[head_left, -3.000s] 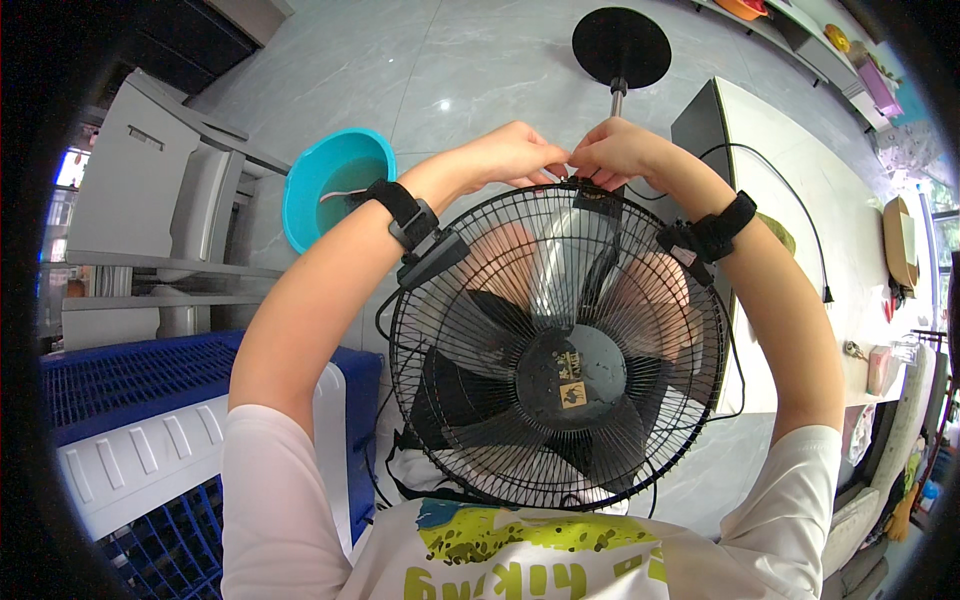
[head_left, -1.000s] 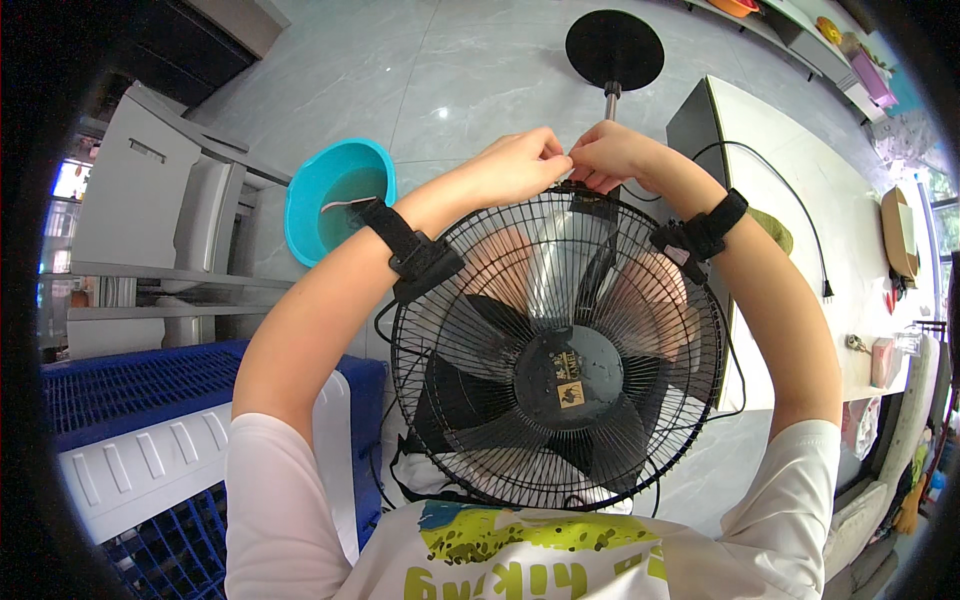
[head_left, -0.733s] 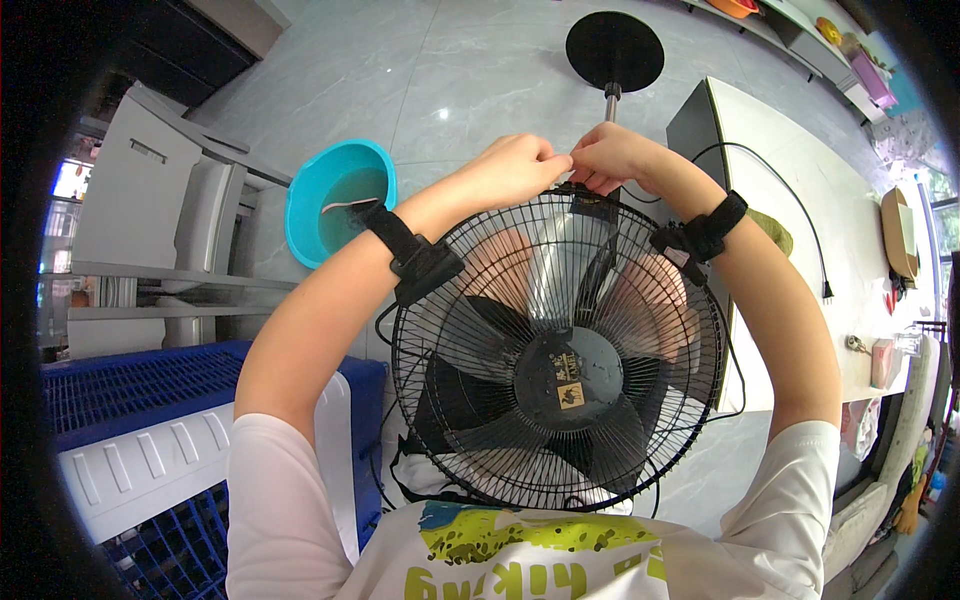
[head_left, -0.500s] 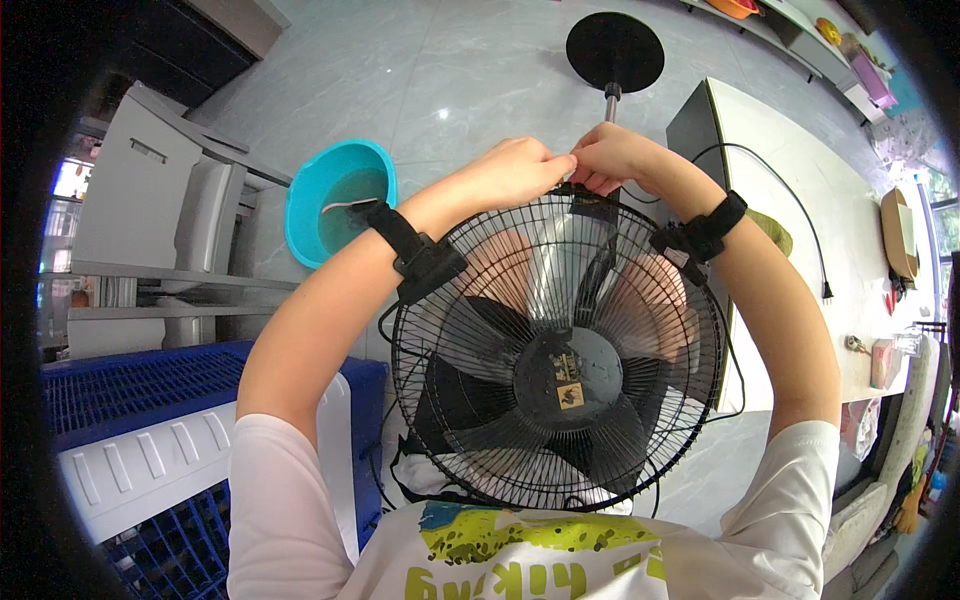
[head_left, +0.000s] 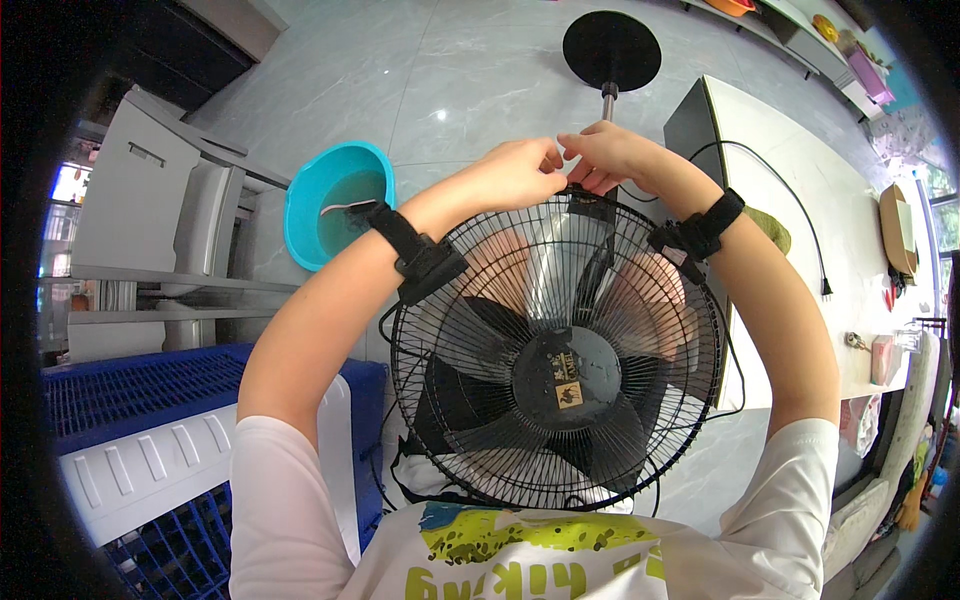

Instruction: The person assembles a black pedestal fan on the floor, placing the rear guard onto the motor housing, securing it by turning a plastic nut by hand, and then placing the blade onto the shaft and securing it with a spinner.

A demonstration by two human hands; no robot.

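Note:
A black stand fan lies before me, its round wire grille (head_left: 470,235) facing up. Dark blades and a grey hub cap (head_left: 567,377) show through the wires. A metal pole (head_left: 609,102) runs away to a round black base (head_left: 612,50). My left hand (head_left: 522,168) is at the grille's far rim, its thumb by the wire edge and its fingers bent and parted from it. Facing it, my right hand (head_left: 618,158) has thumb and fingers spread beside the rim. I see nothing held between the fingertips; both hands wear black wrist straps.
Left of the fan stands a turquoise basin (head_left: 300,222) with water and a pale-handled item. A blue and white plastic crate (head_left: 150,450) sits near left. On the right, a white table (head_left: 800,230) carries a black cord with a plug (head_left: 826,290). Bare legs show through the grille.
My fingertips were pinched together at the rim. Now the two hands have come slightly apart and their fingers have opened. The fan keeps its place.

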